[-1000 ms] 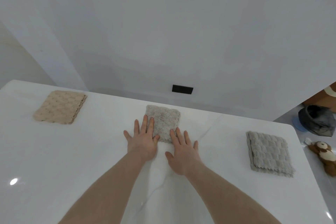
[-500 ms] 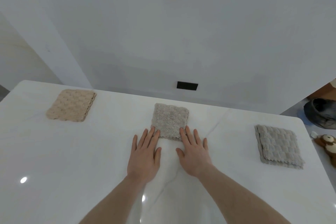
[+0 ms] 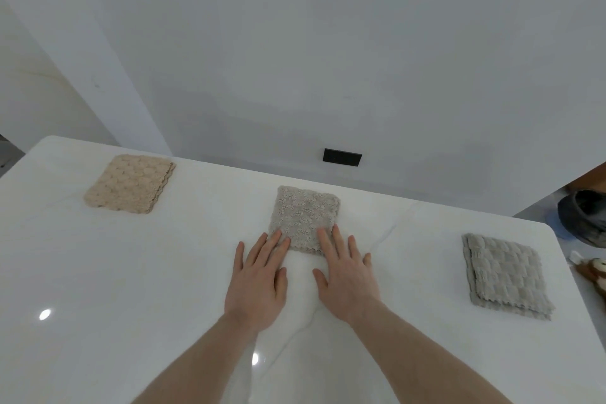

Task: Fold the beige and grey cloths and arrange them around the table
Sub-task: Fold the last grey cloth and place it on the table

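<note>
Three folded cloths lie in a row on the white table [image 3: 131, 289]. A beige cloth [image 3: 129, 183] sits at the far left, a grey-beige cloth [image 3: 303, 216] in the middle, and a grey cloth [image 3: 505, 275] at the right. My left hand [image 3: 259, 279] lies flat with straight fingers, its fingertips touching the near left edge of the middle cloth. My right hand [image 3: 346, 275] lies flat beside it, fingertips resting on the cloth's near right edge.
The table's far edge meets a white wall with a black socket plate [image 3: 342, 157]. Past the right edge, on the floor, are a dark bowl-shaped object [image 3: 582, 218] and a brown stuffed toy [image 3: 593, 272].
Both hands have slid back toward me, from lying over the middle cloth's near part to only fingertips on its near edge. The view has shifted slightly.
</note>
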`<state>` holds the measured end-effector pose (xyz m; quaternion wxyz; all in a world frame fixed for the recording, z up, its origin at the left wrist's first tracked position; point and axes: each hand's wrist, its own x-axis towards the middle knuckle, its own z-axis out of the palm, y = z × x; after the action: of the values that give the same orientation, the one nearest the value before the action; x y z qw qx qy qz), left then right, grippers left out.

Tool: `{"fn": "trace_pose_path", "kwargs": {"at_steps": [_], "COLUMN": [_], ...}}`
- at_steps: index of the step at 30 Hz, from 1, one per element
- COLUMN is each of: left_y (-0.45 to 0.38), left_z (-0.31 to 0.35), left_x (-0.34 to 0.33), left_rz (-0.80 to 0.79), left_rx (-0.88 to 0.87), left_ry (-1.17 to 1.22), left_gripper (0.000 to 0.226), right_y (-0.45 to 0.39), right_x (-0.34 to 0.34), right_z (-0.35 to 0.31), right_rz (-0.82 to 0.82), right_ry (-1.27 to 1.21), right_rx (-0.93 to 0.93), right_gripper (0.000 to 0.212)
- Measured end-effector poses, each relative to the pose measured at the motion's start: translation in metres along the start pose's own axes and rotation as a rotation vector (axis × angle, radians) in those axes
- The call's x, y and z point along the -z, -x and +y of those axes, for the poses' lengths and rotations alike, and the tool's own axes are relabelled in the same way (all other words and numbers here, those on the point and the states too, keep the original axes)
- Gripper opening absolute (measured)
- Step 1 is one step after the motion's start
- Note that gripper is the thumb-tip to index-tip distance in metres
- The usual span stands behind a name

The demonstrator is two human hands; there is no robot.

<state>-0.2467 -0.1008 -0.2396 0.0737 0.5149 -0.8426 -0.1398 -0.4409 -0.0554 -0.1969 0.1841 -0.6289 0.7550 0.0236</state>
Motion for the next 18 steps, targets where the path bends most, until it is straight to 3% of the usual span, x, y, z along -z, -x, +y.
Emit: {"fn": "trace_pose_path", "kwargs": {"at_steps": [11,18], "left_y": [-0.005,-0.009], "left_z": [0.021,0.023], "left_x": [0.011,0.024], "left_rz": [-0.061,-0.132], "left_rx": [0.108,0.116], "left_ry": [0.03,0.043], "left_gripper": [0.065,0.065], "right_y": [-0.009,-0.009], "right_x": [0.013,0.01], "right_z": [-0.002,0.001], "right_rz": [-0.113,-0.086], "right_ry": [-0.022,-0.142], "right_rx": [-0.003,-0.034], "right_gripper": [0.073,0.076]}}
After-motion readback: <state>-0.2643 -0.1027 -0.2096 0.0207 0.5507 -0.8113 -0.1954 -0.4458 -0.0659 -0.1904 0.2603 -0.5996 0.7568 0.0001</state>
